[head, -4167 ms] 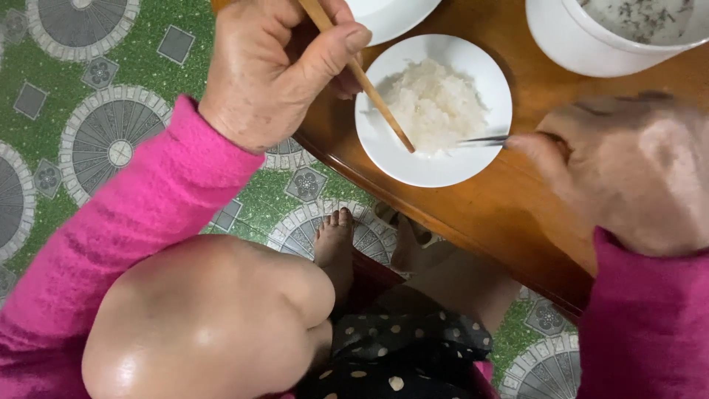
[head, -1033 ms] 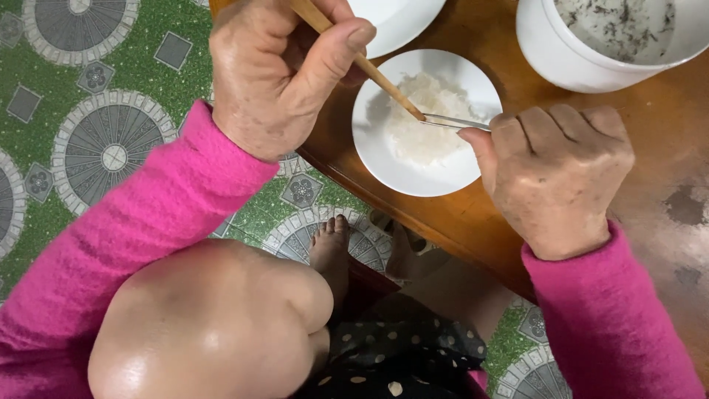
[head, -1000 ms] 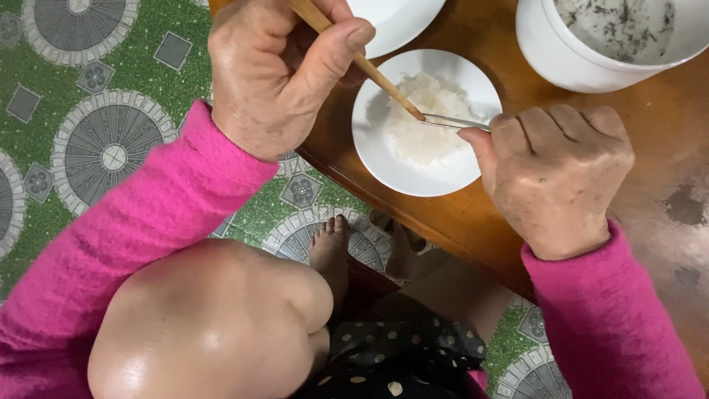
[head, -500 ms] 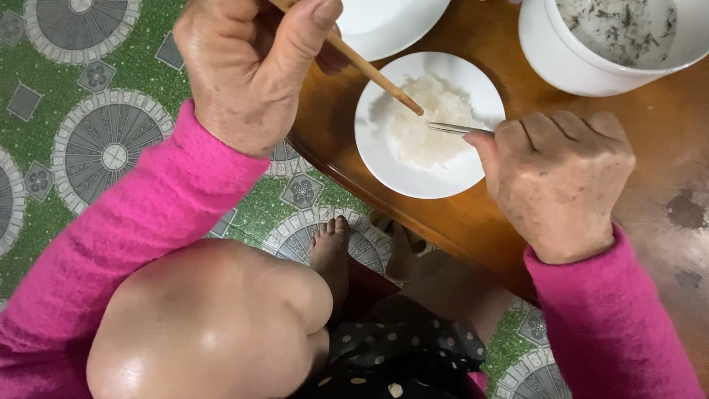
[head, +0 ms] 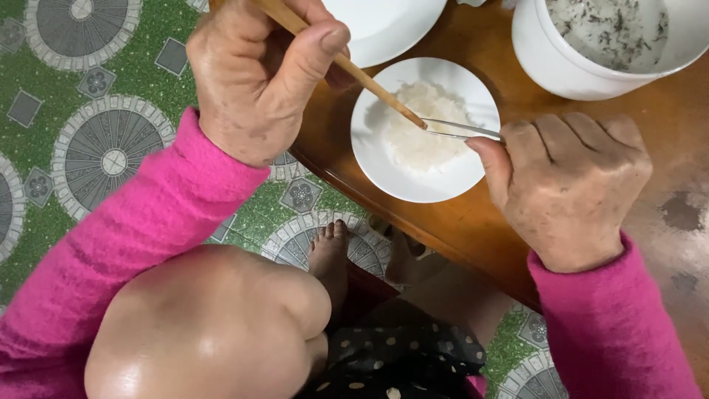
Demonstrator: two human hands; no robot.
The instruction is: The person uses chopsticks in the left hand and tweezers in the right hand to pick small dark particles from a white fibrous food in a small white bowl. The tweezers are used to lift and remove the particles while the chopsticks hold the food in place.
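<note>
Chopsticks (head: 347,70), tan wood, are pinched in the left hand (head: 255,81); fingers of the right hand (head: 569,185) close on thin metal tweezers (head: 459,130). Both tips meet over a white, fibrous mound in the round saucer (head: 369,151) on the glossy brown tabletop (head: 665,162).

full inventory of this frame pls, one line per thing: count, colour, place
small dish: 1, white, table edge, centre
white stuff: 1 heap, white, in small dish
wooden stick: 1, tan, left hand, tip over heap
tweezers: 1, metal, right hand, tips at heap
tub: 1, white, top right, dark-flecked contents
plate: 1, white, top edge, cropped
table: 1, brown wood, right
floor: green, grey circles, left
left hand: pink sleeve
right hand: pink sleeve
knee: bare, bottom left
</note>
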